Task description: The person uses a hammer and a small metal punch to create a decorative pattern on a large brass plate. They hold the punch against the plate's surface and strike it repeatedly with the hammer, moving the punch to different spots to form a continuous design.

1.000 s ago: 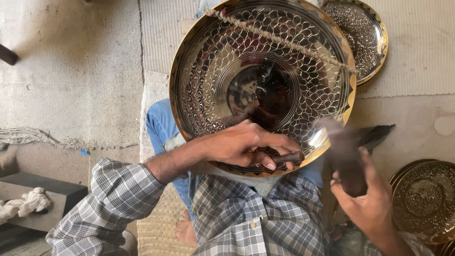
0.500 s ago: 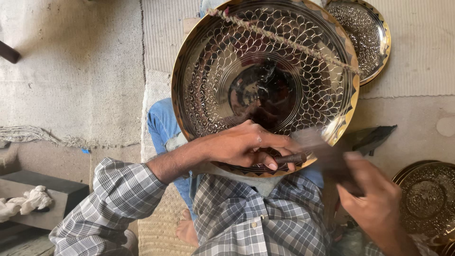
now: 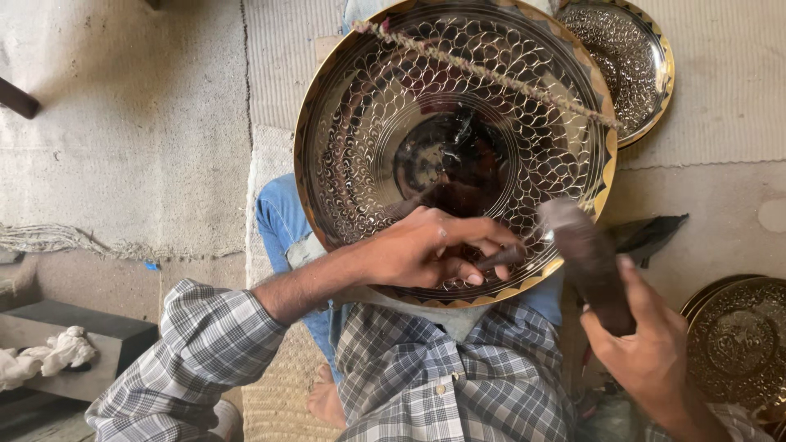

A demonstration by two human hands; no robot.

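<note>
A large round brass plate (image 3: 368, 123), engraved with a scale pattern, rests on my lap with a twisted cord (image 3: 491, 74) lying across it. My left hand (image 3: 426, 245) lies on the plate's near rim, pinching a thin dark chisel (image 3: 501, 256) whose tip touches the metal. My right hand (image 3: 647, 344) grips the handle of a dark wooden mallet (image 3: 585, 258), its head close above the chisel's end.
A second engraved plate (image 3: 630, 49) lies behind the big one at upper right, and another (image 3: 737, 344) sits low on the right. A dark block with a white rag (image 3: 49, 356) stands at the lower left. Woven mats cover the floor.
The mallet in my right hand has swung left and down toward the chisel. My left hand has stayed on the rim with the chisel.
</note>
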